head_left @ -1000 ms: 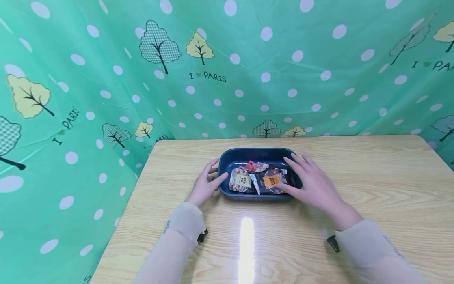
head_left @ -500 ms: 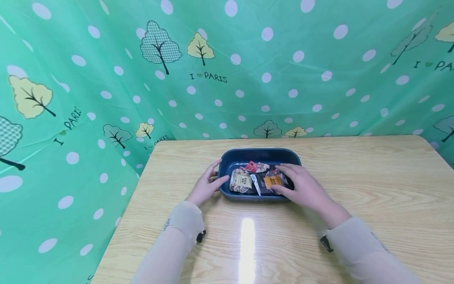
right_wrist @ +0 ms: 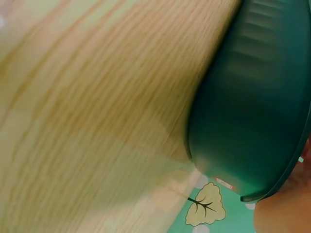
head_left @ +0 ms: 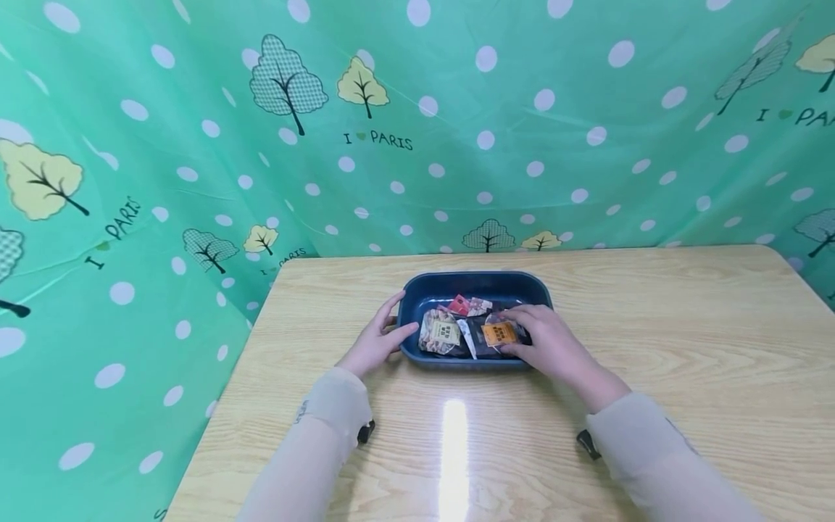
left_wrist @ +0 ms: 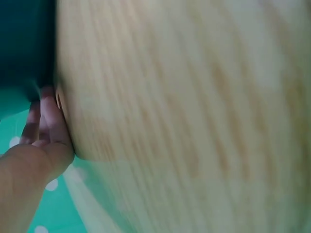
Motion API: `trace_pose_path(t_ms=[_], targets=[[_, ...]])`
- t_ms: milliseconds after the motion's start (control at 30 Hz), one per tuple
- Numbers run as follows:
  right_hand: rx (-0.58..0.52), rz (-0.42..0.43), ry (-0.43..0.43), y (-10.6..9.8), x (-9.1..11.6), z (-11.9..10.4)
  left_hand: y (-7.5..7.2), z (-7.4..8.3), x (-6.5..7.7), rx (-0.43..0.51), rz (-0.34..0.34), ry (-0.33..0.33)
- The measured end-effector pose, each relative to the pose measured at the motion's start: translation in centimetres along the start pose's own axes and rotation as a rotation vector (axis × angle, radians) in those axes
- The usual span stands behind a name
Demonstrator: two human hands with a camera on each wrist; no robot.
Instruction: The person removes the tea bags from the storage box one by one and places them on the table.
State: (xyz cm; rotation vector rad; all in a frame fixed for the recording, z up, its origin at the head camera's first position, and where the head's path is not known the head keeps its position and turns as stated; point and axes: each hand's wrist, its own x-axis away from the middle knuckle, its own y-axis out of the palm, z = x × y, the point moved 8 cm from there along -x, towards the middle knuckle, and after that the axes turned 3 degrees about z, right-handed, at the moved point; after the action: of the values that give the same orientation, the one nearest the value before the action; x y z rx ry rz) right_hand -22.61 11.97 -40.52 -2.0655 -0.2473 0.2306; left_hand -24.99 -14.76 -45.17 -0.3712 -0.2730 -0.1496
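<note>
A dark blue plastic basin (head_left: 483, 278) stands on the wooden table in the head view. My left hand (head_left: 375, 341) grips its left end, thumb over the rim and fingers along the outside; the left wrist view shows those fingers (left_wrist: 52, 116) against the wall. Inside lies a pouch with a cream label (head_left: 445, 333), and beside it a dark pouch with an orange label (head_left: 499, 333). My right hand (head_left: 554, 344) reaches over the basin's right end and grips the orange-labelled pouch between thumb and fingertips. Its fingertips are hidden in the right wrist view.
Small red (head_left: 459, 304) and patterned (head_left: 480, 307) packets lie at the back of the basin. The light wooden table (head_left: 678, 326) extends to both sides and in front. A green dotted curtain (head_left: 450, 109) hangs behind and at the left.
My right hand has moved left and inward from the basin's right rim, and its fingers have closed in on the orange-labelled pouch. My left hand stays at the basin's left end.
</note>
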Motion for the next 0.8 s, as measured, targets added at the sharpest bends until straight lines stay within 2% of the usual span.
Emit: trace_pose_path(t_ms=[267, 500, 800], targets=[[0.066, -0.078, 0.007, 0.52, -0.22, -0.19, 0.30, 0.16, -0.14, 0.000, -0.032, -0.015], [0.126, -0.098, 0.023, 0.74, -0.53, -0.47, 0.42, -0.04, -0.34, 0.024, -0.055, -0.003], [0.142, -0.111, 0.065, 0.94, -0.82, -0.32, 0.47, -0.35, -0.67, 0.037, -0.077, -0.007]])
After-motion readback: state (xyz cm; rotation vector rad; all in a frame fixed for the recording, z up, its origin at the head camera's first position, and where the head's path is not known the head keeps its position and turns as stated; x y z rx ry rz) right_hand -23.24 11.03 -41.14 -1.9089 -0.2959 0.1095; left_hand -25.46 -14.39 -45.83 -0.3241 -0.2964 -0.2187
